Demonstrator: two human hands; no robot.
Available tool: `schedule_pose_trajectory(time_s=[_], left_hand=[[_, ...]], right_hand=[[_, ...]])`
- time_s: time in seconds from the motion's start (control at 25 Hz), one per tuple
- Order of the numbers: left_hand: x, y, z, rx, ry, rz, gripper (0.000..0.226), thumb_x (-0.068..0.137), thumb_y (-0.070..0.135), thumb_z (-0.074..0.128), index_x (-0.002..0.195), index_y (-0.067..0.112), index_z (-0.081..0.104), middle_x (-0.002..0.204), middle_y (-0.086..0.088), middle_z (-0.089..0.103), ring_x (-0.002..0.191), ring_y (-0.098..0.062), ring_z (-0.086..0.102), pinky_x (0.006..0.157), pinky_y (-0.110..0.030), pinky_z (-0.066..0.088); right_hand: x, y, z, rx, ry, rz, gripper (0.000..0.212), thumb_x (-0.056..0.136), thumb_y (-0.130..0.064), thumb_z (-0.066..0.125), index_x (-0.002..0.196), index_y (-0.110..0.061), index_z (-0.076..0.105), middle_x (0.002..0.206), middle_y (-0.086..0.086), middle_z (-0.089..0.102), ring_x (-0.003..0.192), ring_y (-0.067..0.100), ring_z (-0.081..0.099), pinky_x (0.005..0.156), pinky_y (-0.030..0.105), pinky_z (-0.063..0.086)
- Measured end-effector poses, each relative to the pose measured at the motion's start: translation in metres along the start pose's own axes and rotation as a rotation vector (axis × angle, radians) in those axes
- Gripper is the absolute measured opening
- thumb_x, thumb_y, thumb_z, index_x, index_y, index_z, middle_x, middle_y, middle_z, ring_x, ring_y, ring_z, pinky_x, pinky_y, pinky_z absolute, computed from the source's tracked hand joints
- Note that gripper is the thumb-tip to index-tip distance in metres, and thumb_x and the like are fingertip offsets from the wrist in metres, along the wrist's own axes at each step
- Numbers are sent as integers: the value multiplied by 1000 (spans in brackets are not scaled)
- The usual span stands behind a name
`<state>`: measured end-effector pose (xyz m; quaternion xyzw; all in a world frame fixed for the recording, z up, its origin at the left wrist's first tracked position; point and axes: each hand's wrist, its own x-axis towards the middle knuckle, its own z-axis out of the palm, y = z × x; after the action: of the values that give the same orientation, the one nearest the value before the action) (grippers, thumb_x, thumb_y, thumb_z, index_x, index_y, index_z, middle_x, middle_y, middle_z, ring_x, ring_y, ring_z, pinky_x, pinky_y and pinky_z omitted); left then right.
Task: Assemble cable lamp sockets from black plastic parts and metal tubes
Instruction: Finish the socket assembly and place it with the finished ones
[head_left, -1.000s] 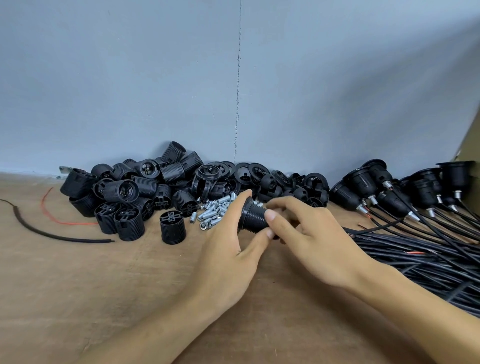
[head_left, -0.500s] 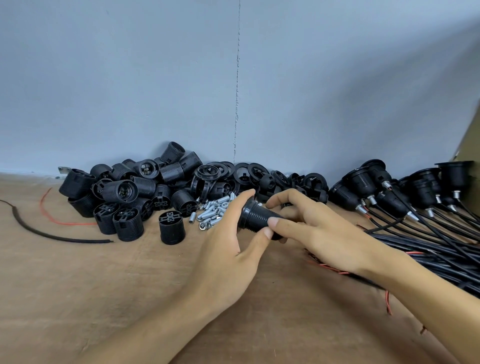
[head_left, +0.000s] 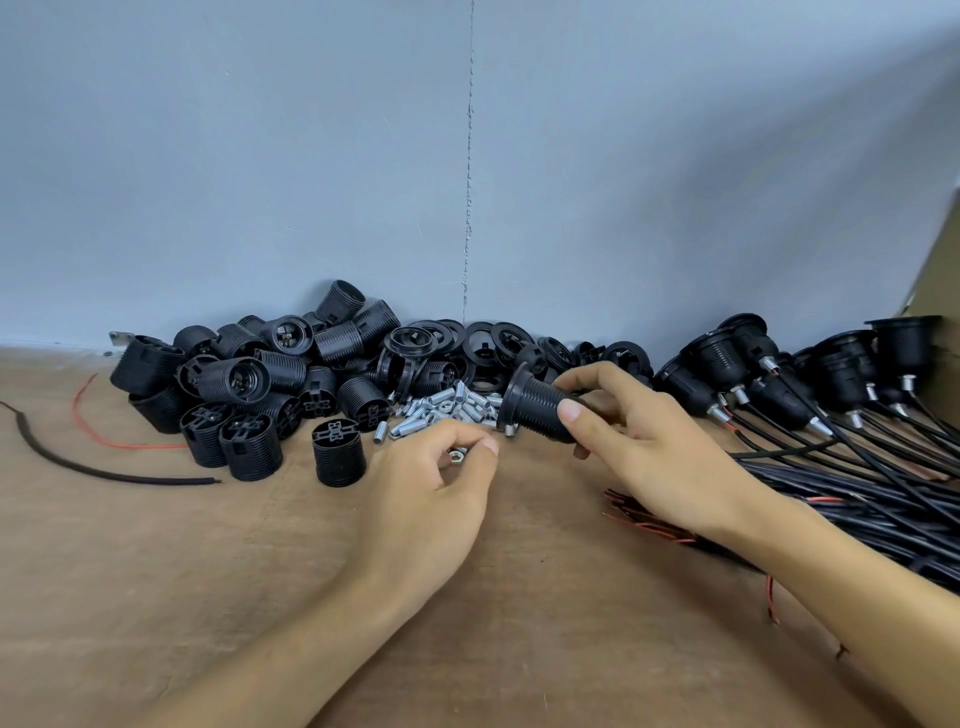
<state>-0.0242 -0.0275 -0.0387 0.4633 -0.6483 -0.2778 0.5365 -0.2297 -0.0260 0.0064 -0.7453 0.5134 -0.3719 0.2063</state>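
step in hand: fitting a metal tube to one socket body.

the right hand holds the socket body just above the bench, near the middle of its far edge. thumb and fingers are curled round the threaded barrel, with the flange end pointing left towards the metal tubes.

the left hand sits at the near side of the tube pile, apart from the socket body. its fingers are curled in, with thumb and forefinger close together. a small nut shows between them; it cannot be told whether the nut is pinched or lies on the bench.

supply: loose black plastic parts are heaped along the far edge, left of centre. finished sockets lie at the far right corner, and their cables run down the right edge.

next move, as judged: the left hand must pick one small piece cleanly from the pile and bring it to the socket body. the right hand should turn the body so that its hole faces the left hand. the pieces are small and round, so they are likely to roll or slip, and a firm fingertip pinch is needed.
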Motion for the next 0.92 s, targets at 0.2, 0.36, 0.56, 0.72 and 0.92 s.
schedule_pose_trajectory(time_s=[0.2,0.36,0.56,0.72,0.92], left_hand=[[0,11,0,-80,-105,-40,26,99,46,52,120,56,63,120,44,60,122,24,46,99,-2,31],[1,9,-2,30,52,53,35,99,43,51,72,33,70,80,18,70,78,4,63,70,-3,39],[-3,7,-1,209,-111,127,32,94,58,47,123,59,60,145,27,51,136,15,38,105,-8,28],[-1,2,-2,238,32,157,49,94,49,52,58,20,66,112,27,67,122,15,53,100,-19,46],[-4,5,-3,283,-102,197,39,92,45,58,130,55,57,147,26,49,127,21,41,105,-8,31]], right_hand=[[-5,5,4,-122,-112,-58,22,101,-40,53,121,-35,54,101,-23,70,66,4,57,64,20,43],[-4,10,4,-191,-40,-51,26,100,-43,49,125,-35,53,114,-19,70,80,-1,61,76,27,45],[-5,14,7,-201,-58,-61,25,101,-43,49,124,-36,54,111,-15,71,76,-12,57,72,19,40],[-3,15,6,-219,22,-52,27,99,-47,46,122,-36,54,101,-16,72,87,3,64,80,33,49],[-4,14,7,-240,18,-53,31,99,-49,45,125,-35,54,97,-8,73,86,4,63,78,32,48]])
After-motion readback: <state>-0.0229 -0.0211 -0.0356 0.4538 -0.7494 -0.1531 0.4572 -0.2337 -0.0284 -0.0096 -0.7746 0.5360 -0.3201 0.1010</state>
